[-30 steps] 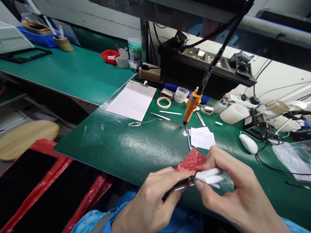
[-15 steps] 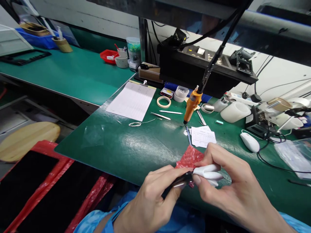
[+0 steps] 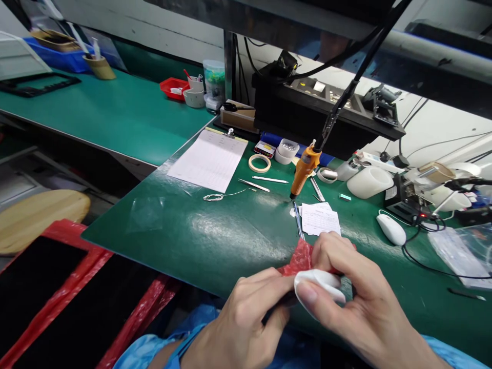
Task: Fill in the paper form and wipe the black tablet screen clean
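Close to the front edge of the green mat (image 3: 200, 230), my left hand (image 3: 242, 328) is closed around a thin dark part that is mostly hidden by my fingers. My right hand (image 3: 357, 307) pinches a small folded white cloth (image 3: 321, 284) between thumb and fingers and presses it against that part. A piece of red bubble wrap (image 3: 302, 256) lies on the mat just behind both hands, partly covered by my right fingers.
An orange electric screwdriver (image 3: 303, 166) hangs on a cable above the mat. Paper slips (image 3: 321, 218), tweezers (image 3: 253, 184), a tape ring (image 3: 259, 163), a clipboard sheet (image 3: 209, 159) and a white mouse (image 3: 391, 229) lie around it. Red-wrapped black panels (image 3: 77, 302) sit at lower left.
My right hand has slid the white cloth left along the dark part, now covering its tip. The left hand keeps its grip and has barely moved.
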### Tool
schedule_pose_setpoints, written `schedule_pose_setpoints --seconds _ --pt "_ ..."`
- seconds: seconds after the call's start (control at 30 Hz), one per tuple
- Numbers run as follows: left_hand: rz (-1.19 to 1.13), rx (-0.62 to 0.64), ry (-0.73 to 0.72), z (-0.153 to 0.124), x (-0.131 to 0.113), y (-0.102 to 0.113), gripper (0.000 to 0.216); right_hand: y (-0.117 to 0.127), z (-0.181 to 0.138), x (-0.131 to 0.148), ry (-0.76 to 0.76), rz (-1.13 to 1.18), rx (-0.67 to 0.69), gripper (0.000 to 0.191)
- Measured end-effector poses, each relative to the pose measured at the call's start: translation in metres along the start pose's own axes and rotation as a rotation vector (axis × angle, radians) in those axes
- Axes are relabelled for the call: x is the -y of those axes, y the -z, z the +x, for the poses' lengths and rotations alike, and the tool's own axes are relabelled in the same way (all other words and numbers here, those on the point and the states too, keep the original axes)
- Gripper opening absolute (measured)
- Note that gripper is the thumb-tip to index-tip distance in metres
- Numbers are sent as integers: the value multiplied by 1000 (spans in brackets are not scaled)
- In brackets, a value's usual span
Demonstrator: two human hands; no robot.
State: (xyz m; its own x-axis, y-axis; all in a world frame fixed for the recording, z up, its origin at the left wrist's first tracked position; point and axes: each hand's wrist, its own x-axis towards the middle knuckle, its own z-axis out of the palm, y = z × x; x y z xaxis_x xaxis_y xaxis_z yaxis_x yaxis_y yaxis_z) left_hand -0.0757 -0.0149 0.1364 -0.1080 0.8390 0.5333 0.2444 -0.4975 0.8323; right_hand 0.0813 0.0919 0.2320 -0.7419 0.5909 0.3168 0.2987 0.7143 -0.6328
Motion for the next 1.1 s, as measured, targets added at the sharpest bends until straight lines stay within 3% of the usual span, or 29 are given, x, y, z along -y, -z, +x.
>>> schedule_pose_setpoints --seconds 0.27,0.47,0.6,0.83,0.93,1.1 --pt "22 -23 38 -2 3 3 45 5 -5 -4 -94 159 51 27" --pt "68 -48 7 -2 2 4 35 5 -6 -6 -21 93 16 13" --pt "67 -47 -1 -1 1 4 41 1 -6 -7 58 8 -5 8" --pt "-79 -34 96 3 -1 11 23 2 0 -13 213 -177 94 7" --pt "-203 0 235 3 -1 18 24 11 5 -21 132 -139 147 13" --pt "-517 34 500 2 -5 29 14 29 15 -32 -170 99 191 42"
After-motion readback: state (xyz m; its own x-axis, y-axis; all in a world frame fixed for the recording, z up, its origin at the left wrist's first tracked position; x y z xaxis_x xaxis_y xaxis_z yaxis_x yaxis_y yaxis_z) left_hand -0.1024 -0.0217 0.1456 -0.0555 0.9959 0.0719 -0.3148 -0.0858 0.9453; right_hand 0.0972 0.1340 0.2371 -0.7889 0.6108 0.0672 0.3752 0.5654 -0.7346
